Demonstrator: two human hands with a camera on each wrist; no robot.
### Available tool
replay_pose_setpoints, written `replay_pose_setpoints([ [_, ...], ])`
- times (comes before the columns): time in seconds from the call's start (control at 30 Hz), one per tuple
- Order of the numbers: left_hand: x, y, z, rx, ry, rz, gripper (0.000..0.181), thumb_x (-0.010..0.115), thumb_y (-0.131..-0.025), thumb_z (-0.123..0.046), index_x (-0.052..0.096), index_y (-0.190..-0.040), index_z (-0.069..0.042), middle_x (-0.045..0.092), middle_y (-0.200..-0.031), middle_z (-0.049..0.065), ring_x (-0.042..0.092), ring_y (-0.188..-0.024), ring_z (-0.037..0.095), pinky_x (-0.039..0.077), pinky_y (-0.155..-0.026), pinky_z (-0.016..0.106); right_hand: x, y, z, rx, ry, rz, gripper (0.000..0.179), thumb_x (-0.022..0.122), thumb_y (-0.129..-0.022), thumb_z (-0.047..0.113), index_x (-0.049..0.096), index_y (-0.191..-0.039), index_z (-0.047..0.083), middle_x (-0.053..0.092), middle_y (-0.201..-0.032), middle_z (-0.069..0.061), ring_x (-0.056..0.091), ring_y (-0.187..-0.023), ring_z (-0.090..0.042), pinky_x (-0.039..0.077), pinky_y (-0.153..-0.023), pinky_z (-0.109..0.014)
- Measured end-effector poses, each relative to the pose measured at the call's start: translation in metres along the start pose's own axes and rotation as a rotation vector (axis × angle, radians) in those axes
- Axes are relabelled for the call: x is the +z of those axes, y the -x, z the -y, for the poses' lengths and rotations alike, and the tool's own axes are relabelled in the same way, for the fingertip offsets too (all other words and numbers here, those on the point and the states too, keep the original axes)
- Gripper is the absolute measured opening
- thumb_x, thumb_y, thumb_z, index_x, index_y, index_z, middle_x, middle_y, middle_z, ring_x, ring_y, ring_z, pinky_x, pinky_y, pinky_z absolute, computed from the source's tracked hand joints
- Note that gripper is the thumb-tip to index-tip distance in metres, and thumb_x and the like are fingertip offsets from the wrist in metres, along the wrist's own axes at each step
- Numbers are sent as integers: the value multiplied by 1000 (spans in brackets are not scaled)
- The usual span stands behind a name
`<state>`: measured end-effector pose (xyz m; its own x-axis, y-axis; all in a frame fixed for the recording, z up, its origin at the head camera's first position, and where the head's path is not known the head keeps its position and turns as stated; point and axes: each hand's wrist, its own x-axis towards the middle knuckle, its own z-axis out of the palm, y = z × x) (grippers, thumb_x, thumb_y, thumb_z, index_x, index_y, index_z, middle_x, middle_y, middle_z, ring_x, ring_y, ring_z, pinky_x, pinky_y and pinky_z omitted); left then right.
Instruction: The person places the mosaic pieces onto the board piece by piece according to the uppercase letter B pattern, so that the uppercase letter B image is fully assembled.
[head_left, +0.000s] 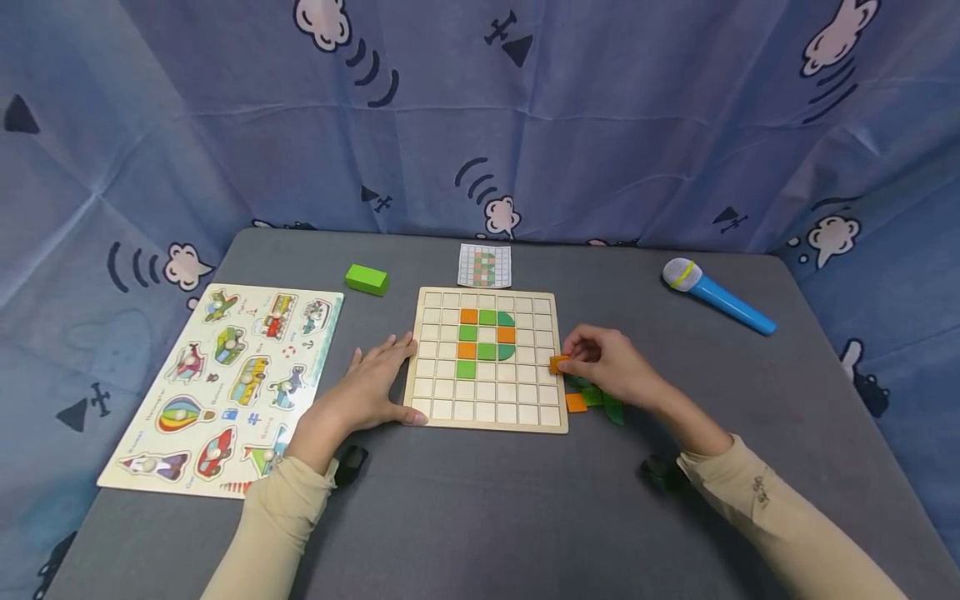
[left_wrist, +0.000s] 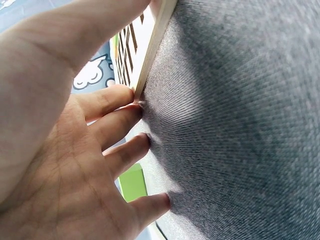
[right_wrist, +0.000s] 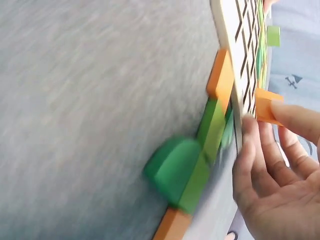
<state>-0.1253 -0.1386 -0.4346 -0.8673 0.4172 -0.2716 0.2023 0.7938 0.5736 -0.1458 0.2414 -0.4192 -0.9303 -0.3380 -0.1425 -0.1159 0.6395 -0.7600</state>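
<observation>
A wooden grid board [head_left: 442, 408] lies flat in the middle of the table. Orange and green square tiles and two rounded green tiles [head_left: 506, 352] sit in its cells. My left hand [head_left: 371, 383] rests at the board's left edge, fingers spread and fairly straight, thumb at the near left corner. At the right edge my right hand [head_left: 611, 362] pinches an orange square tile [right_wrist: 267, 106] between thumb and fingers, over the board's rim. Below that hand, loose tiles lie beside the board: orange ones [right_wrist: 221, 75], green squares [right_wrist: 212, 127] and a rounded dark green one [right_wrist: 175, 167].
Behind the board lies a small pattern card [head_left: 484, 265]. A green block [head_left: 367, 280] is at the back left. A vehicle picture puzzle board [head_left: 225, 383] covers the table's left side. Back right lies a blue toy microphone [head_left: 720, 298]. A patterned curtain [head_left: 585, 125] hangs behind.
</observation>
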Motion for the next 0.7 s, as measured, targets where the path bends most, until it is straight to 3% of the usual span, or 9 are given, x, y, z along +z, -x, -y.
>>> replay_pose_setpoints([
  [0.13,0,1,-1,0,4,1,114,94,-80,-37,29,-167,-2,21,-177,15,14,-166,40,6,-128,74,10,-7,8,-39,-23,2,9,78,-96,9,71,-100,5,73,-96,-10,67,-87,-18,55,-74,-25],
  [0.43,0,1,-1,0,10,2,113,93,-81,-36,29,-167,-2,20,-178,15,14,-166,40,5,-129,73,33,-21,26,-99,-51,25,5,82,-93,11,77,-91,10,71,-84,-5,61,-76,-19,50,-67,-26],
  [0.7,-1,2,-3,-1,7,-3,113,94,-80,-35,29,-167,-1,21,-177,15,14,-165,40,5,-129,73,54,-33,45,-102,-46,-6,4,83,-93,12,80,-90,11,74,-83,-3,65,-76,-17,53,-70,-28],
])
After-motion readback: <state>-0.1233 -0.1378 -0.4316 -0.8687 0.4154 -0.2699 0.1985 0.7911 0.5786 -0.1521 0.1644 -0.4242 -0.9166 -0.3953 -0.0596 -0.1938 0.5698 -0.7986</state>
